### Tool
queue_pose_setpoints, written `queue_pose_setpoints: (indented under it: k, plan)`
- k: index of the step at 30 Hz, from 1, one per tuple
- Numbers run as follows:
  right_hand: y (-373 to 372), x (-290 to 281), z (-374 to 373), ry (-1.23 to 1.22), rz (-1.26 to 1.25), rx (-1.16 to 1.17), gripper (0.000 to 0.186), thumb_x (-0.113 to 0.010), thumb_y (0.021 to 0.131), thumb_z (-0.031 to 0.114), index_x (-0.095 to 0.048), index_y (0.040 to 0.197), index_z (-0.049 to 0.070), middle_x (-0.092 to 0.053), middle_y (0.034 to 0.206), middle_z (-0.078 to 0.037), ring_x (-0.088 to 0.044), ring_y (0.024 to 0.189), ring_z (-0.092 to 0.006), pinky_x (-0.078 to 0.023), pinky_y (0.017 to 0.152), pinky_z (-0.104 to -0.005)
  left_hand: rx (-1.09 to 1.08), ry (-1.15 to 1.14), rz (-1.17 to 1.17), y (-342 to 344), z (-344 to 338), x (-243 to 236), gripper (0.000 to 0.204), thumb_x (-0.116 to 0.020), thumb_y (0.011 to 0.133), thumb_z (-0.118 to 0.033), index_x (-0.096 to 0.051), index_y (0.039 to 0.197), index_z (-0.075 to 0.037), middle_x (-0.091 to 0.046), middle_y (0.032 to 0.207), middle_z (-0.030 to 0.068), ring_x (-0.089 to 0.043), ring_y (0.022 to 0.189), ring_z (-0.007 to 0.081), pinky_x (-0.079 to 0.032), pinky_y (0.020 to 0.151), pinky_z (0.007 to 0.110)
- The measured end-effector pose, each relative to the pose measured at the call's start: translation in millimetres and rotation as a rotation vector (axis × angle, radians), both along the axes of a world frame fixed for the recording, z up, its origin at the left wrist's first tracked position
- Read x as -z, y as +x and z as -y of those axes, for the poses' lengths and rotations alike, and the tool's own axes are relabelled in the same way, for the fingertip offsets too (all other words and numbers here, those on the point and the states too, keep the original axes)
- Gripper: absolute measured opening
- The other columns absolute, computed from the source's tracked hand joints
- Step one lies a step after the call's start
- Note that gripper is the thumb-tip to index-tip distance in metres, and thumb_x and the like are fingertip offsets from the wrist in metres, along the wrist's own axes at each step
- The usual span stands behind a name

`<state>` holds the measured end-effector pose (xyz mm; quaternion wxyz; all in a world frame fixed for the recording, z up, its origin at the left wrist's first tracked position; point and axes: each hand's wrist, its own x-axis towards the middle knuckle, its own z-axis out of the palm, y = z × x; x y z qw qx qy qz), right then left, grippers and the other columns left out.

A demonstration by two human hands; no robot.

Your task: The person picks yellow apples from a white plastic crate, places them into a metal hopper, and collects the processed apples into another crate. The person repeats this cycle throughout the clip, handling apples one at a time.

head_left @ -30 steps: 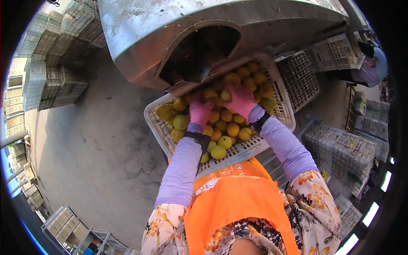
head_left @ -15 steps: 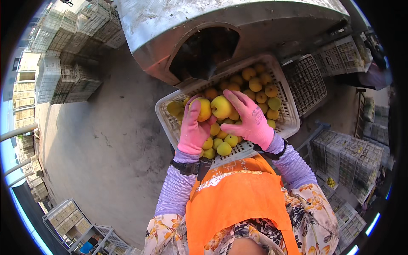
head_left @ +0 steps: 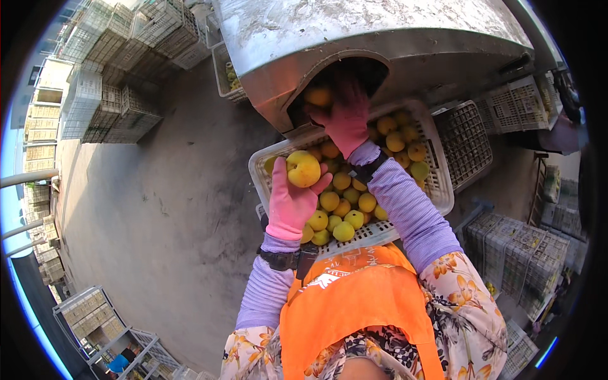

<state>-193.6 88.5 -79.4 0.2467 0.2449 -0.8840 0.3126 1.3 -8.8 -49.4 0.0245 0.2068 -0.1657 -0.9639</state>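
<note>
My left hand, in a pink glove, is closed around a yellow peach with an orange blush, above the near left part of a white plastic crate. The crate holds many more yellow and greenish peaches. My right hand, also pink-gloved, reaches into the dark round opening of a metal machine. Another peach sits between its thumb and fingers, partly in shadow. The fingertips are hard to make out there.
The metal machine's housing rises beyond the crate. A dark empty crate adjoins on the right. Stacked crates stand at far left and right. A crate with fruit sits left of the machine.
My right hand has moved forward from over the crate into the machine's opening, carrying a peach. My left hand still holds its peach over the crate. The view has shifted slightly.
</note>
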Motion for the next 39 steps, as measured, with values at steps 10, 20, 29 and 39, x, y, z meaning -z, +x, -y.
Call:
queue_pose_setpoints:
  k: [10,20,29,39]
  plan:
    - [59,-98,-37,-0.043,0.259,-0.295,0.097,-0.086,0.070,0.057,-0.056,0.142,-0.001,-0.052,0.149,-0.021,-0.049,0.137,-0.0426,-0.040,0.113,-0.0500,-0.015,0.034,-0.102,-17,6,-3,0.043,-0.055,0.107,-0.033,-0.056,0.139,-0.004,-0.062,0.141,0.0122,-0.057,0.132,0.0289,-0.039,0.119,0.047]
    - [31,-22,-16,0.092,-0.019,-0.001,0.081,-0.085,0.070,0.048,-0.060,0.129,-0.001,-0.056,0.138,-0.026,-0.052,0.127,-0.0464,-0.041,0.108,-0.0547,-0.169,-0.530,-0.090,-13,-7,42,0.027,-0.051,0.104,-0.003,-0.050,0.131,-0.004,-0.060,0.134,0.0157,-0.062,0.125,0.0291,-0.053,0.105,0.049]
    - [-54,-48,22,0.384,0.050,0.034,0.067,-0.072,0.083,0.059,-0.069,0.114,0.000,-0.069,0.116,-0.024,-0.064,0.111,-0.0425,-0.048,0.097,-0.0545,0.212,-0.776,0.398,-20,-22,53,0.041,-0.060,0.103,-0.025,-0.056,0.142,-0.011,-0.058,0.138,0.0114,-0.061,0.123,0.0222,-0.052,0.099,0.035]
    - [39,70,-120,1.121,0.356,-0.215,0.049,-0.062,0.095,0.040,-0.058,0.138,0.017,-0.059,0.136,-0.007,-0.064,0.110,-0.0255,-0.051,0.088,-0.0436,1.221,-2.294,0.023,-46,-100,204,0.055,-0.066,0.091,-0.035,-0.056,0.142,-0.015,-0.061,0.134,0.0153,-0.064,0.115,0.0372,-0.053,0.091,0.047]
